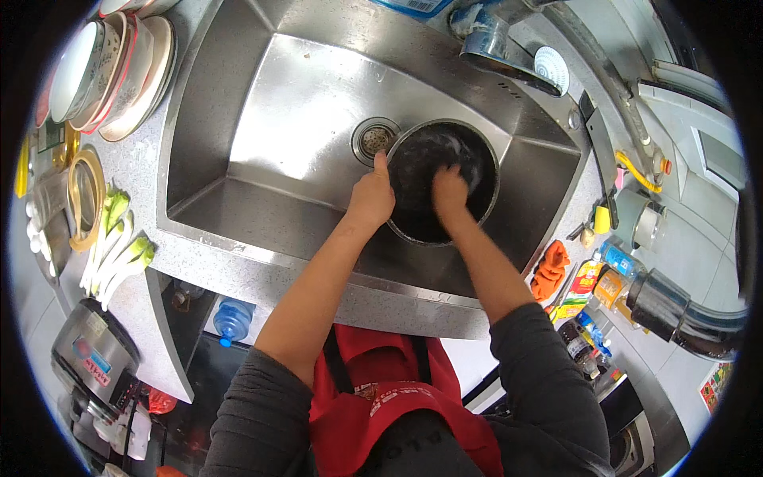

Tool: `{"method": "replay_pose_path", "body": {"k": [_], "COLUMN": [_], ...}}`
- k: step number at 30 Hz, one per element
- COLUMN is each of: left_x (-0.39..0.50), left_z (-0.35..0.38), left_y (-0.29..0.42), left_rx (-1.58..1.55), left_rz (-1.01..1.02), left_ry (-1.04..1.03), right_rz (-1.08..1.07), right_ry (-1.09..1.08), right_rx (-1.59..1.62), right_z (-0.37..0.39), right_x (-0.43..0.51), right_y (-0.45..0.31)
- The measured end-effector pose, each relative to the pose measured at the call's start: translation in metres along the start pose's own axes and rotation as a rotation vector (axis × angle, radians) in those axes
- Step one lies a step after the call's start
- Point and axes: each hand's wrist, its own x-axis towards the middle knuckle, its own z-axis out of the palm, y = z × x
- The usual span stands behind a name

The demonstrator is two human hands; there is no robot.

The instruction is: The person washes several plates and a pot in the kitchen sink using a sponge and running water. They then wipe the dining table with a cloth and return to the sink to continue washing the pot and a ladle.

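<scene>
A round dark pot (417,208) rests in the right part of a stainless steel sink (310,101), tilted a little or flat, I cannot tell which. My left hand (374,194) grips its left rim, one digit stretched along the edge. Inside the pot is my right hand (450,189), blurred, with its fingers down near the inner surface. Whether those fingers hold anything is hidden. Wet, whitish streaks show on the pot's inside beyond the right hand. Just left of the pot lies the round sink drain (376,141).
Stacked bowls and plates (128,71) and spring onions (116,250) lie left of the sink. A faucet (489,42) overhangs the back right. Along the right counter are a cleaver (599,140), an orange cloth-like item (549,271) and several bottles and packets.
</scene>
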Motion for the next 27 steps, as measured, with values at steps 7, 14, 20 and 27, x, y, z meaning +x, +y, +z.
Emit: {"method": "replay_pose_path", "body": {"k": [7,14,20,27], "left_x": [0.002,0.003,0.002,0.013], "left_z": [0.004,-0.007,0.000,0.004], "left_y": [-0.005,0.006,0.010,-0.013], "left_rx": [0.005,-0.108,-0.053,-0.292], "left_rz": [0.077,0.002,-0.046,-0.103], "left_ry": [-0.008,-0.035,-0.082,-0.156], "right_rz": [-0.233,-0.317,-0.141,-0.077], "right_ry": [0.153,0.052,-0.423,-0.497], "right_rx": [0.271,-0.288,0.758,0.088], "right_z": [-0.006,-0.008,-0.011,-0.052], "right_x": [0.027,-0.020,-0.055,-0.056], "right_y": [-0.047,0.049,-0.011,0.004]}}
